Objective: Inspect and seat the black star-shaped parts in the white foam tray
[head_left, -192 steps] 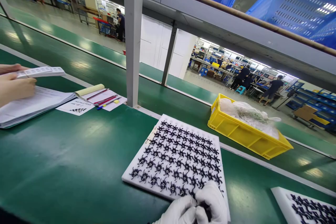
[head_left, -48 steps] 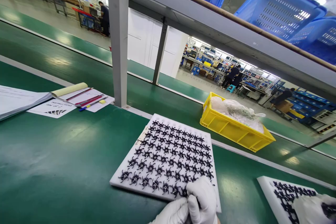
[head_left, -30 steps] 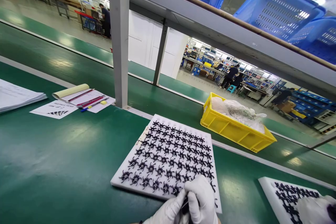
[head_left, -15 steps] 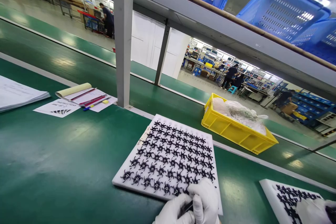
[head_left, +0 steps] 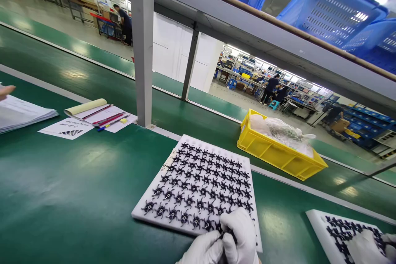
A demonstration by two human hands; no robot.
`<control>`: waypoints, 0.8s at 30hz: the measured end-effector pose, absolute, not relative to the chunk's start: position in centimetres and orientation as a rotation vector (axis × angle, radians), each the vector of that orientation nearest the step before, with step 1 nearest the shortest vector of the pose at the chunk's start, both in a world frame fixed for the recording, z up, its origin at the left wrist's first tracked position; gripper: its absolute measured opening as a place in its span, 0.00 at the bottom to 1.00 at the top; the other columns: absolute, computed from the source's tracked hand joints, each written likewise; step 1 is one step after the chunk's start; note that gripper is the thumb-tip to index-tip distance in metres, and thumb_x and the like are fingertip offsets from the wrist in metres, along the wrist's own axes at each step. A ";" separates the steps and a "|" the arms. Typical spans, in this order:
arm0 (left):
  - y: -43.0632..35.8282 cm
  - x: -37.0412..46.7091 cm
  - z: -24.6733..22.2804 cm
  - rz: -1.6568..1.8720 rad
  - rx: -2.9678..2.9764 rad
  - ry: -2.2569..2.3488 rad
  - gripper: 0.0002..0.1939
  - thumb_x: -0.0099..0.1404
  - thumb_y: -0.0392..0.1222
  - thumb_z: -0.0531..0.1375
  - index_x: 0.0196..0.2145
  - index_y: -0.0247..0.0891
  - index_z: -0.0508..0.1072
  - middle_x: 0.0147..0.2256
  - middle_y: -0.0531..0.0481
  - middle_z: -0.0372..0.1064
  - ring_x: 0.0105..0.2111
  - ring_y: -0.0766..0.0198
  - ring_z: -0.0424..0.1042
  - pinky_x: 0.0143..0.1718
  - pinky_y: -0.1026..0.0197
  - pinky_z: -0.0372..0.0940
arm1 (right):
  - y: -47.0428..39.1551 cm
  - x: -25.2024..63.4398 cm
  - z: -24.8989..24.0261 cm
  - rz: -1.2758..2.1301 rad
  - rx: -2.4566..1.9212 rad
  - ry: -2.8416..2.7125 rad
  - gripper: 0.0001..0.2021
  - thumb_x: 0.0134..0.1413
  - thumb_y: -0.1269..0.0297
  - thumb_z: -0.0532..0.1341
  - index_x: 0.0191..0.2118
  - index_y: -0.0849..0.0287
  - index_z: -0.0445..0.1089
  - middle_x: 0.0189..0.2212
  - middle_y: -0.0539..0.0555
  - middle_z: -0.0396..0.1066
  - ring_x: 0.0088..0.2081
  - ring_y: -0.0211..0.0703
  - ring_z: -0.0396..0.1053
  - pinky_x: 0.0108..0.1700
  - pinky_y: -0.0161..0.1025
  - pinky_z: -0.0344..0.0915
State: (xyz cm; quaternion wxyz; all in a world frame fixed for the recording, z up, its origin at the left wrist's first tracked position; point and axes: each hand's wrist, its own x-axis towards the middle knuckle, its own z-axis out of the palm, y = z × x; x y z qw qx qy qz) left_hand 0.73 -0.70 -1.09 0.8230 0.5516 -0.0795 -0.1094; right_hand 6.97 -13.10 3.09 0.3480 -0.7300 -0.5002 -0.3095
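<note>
Green belting is running under my white foam tray (head_left: 198,148) of black impellers; I'm pinching one impeller (head_left: 223,235) between both gloved hands, left hand (head_left: 204,249) and right hand (head_left: 239,235), fingers closed narrowly, probably seating it; pressing squarely seems needed.

Glossy green belt (head_left: 77,181), matt white foam tray (head_left: 148,210), shiny yellow plastic bin (head_left: 278,159), white cloth gloves.

- Two white-gloved hands, left hand (head_left: 202,251) and right hand (head_left: 240,233), pinched together on a small dark part at the near edge of a white foam tray (head_left: 198,187) filled with black impellers.
- Second foam tray (head_left: 343,231) at lower right, under another gloved hand (head_left: 368,247).
- Yellow bin (head_left: 280,154) beyond, holding plastic bags.
- Papers and pens (head_left: 102,119) at left on the green belt (head_left: 71,198).
</note>
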 end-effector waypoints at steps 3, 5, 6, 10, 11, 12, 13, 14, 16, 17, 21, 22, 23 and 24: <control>-0.5 1.0 -2.2 -0.248 1.225 -0.220 0.25 0.62 0.64 0.59 0.33 0.35 0.71 0.30 0.49 0.68 0.37 0.58 0.67 0.43 0.59 0.64 | -13.1 7.0 3.0 -0.786 -1.893 -1.301 0.15 0.69 0.60 0.47 0.40 0.62 0.66 0.23 0.52 0.64 0.27 0.38 0.62 0.30 0.37 0.59; -0.5 1.1 -2.7 -0.246 1.253 -0.212 0.26 0.62 0.65 0.59 0.34 0.36 0.72 0.31 0.49 0.68 0.35 0.59 0.67 0.41 0.60 0.64 | -13.1 7.0 3.0 -0.771 -1.892 -1.303 0.14 0.68 0.61 0.47 0.40 0.63 0.67 0.23 0.52 0.64 0.27 0.37 0.62 0.30 0.37 0.59; -0.6 1.1 -2.9 -0.241 1.263 -0.208 0.26 0.62 0.65 0.58 0.34 0.36 0.72 0.31 0.49 0.69 0.35 0.59 0.67 0.41 0.60 0.64 | -13.1 7.1 3.0 -0.764 -1.890 -1.305 0.14 0.68 0.61 0.48 0.40 0.63 0.67 0.23 0.52 0.64 0.27 0.37 0.62 0.31 0.37 0.60; -0.8 1.0 -3.1 -0.211 1.247 -0.241 0.28 0.61 0.68 0.56 0.33 0.36 0.72 0.31 0.47 0.69 0.35 0.58 0.68 0.41 0.58 0.65 | -13.3 7.3 2.8 -0.741 -1.874 -1.308 0.14 0.68 0.62 0.48 0.41 0.63 0.67 0.24 0.52 0.64 0.28 0.38 0.63 0.31 0.37 0.61; -0.9 1.0 -3.1 -0.202 1.233 -0.250 0.29 0.61 0.69 0.56 0.32 0.36 0.72 0.31 0.47 0.69 0.35 0.58 0.68 0.42 0.57 0.65 | -13.4 7.2 2.6 -0.735 -1.876 -1.308 0.14 0.68 0.62 0.48 0.41 0.63 0.67 0.24 0.53 0.64 0.28 0.39 0.63 0.31 0.38 0.61; -0.9 0.9 -3.1 -0.186 1.220 -0.246 0.29 0.61 0.69 0.56 0.31 0.36 0.72 0.30 0.47 0.69 0.35 0.58 0.68 0.43 0.57 0.65 | -13.5 7.2 2.4 -0.732 -1.880 -1.304 0.13 0.68 0.62 0.48 0.41 0.62 0.67 0.24 0.53 0.64 0.28 0.39 0.64 0.32 0.38 0.61; -0.9 0.9 -3.1 -0.177 1.209 -0.232 0.29 0.61 0.69 0.56 0.30 0.36 0.72 0.29 0.48 0.68 0.36 0.57 0.68 0.44 0.56 0.65 | -13.6 7.1 2.2 -0.734 -1.882 -1.295 0.13 0.68 0.62 0.48 0.41 0.62 0.67 0.24 0.53 0.64 0.28 0.39 0.64 0.32 0.39 0.61; -0.9 0.8 -3.0 -0.175 1.202 -0.210 0.29 0.61 0.69 0.56 0.30 0.36 0.72 0.27 0.48 0.68 0.36 0.57 0.69 0.45 0.56 0.65 | -13.6 7.0 1.9 -0.745 -1.884 -1.281 0.13 0.68 0.61 0.48 0.41 0.61 0.67 0.25 0.53 0.65 0.28 0.40 0.64 0.32 0.40 0.60; -0.7 0.6 -2.9 -0.192 1.195 -0.169 0.28 0.62 0.68 0.56 0.30 0.37 0.72 0.25 0.49 0.67 0.37 0.57 0.69 0.47 0.55 0.65 | -13.7 6.7 1.6 -0.798 -1.871 -1.243 0.14 0.68 0.60 0.47 0.41 0.60 0.67 0.25 0.53 0.66 0.27 0.40 0.64 0.33 0.41 0.61; -0.6 0.6 -2.8 -0.211 1.194 -0.160 0.28 0.62 0.68 0.55 0.30 0.37 0.72 0.25 0.50 0.66 0.37 0.56 0.69 0.47 0.55 0.65 | -13.6 6.6 1.5 -0.828 -1.861 -1.223 0.14 0.68 0.60 0.47 0.40 0.59 0.67 0.25 0.53 0.66 0.27 0.40 0.64 0.33 0.41 0.61; -0.2 0.4 -2.0 -0.238 1.197 -0.182 0.29 0.65 0.67 0.52 0.31 0.37 0.73 0.27 0.48 0.68 0.37 0.56 0.70 0.48 0.56 0.66 | -13.5 6.2 2.4 -0.867 -1.867 -1.204 0.15 0.68 0.60 0.46 0.37 0.59 0.67 0.23 0.52 0.64 0.26 0.40 0.63 0.32 0.40 0.60; -0.2 0.4 -1.8 -0.220 1.211 -0.181 0.29 0.65 0.67 0.52 0.32 0.37 0.73 0.28 0.47 0.69 0.38 0.57 0.70 0.49 0.56 0.66 | -13.4 6.2 2.8 -0.860 -1.877 -1.206 0.16 0.68 0.60 0.46 0.36 0.59 0.67 0.23 0.52 0.64 0.25 0.39 0.63 0.32 0.40 0.60; -0.2 0.4 -1.6 -0.196 1.229 -0.176 0.28 0.65 0.66 0.52 0.34 0.37 0.74 0.30 0.47 0.70 0.38 0.57 0.69 0.50 0.57 0.65 | -13.4 6.2 3.1 -0.857 -1.882 -1.215 0.16 0.68 0.60 0.46 0.34 0.59 0.66 0.22 0.51 0.64 0.25 0.39 0.62 0.32 0.39 0.60; -0.2 0.4 -1.5 -0.172 1.249 -0.168 0.28 0.65 0.66 0.53 0.35 0.37 0.74 0.33 0.46 0.70 0.39 0.57 0.69 0.51 0.58 0.64 | -13.3 6.2 3.5 -0.856 -1.886 -1.229 0.17 0.68 0.61 0.46 0.33 0.59 0.66 0.22 0.51 0.63 0.25 0.38 0.62 0.32 0.39 0.59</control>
